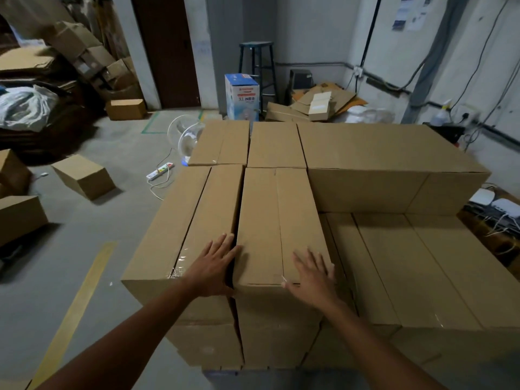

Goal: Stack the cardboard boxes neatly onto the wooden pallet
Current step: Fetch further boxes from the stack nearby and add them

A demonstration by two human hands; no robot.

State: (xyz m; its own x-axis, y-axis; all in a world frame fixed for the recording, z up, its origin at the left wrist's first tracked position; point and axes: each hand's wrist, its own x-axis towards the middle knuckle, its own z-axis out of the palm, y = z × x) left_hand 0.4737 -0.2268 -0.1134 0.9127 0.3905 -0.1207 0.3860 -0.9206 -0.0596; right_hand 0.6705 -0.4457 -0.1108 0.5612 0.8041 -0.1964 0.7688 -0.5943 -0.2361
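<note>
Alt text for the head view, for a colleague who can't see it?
Two open hands rest on a top box at the stack's near edge: left hand at the gap to the neighbouring box, right hand flat on its top. More stacked boxes lie behind and right; a loose box sits on the floor left.

The blue and white box, far ahead of the left hand, has big letters on its front that look like "XL NE". A red strip just above them has words too small to read. The papers, high up and far ahead of the right hand, are too blurry to read.
</note>
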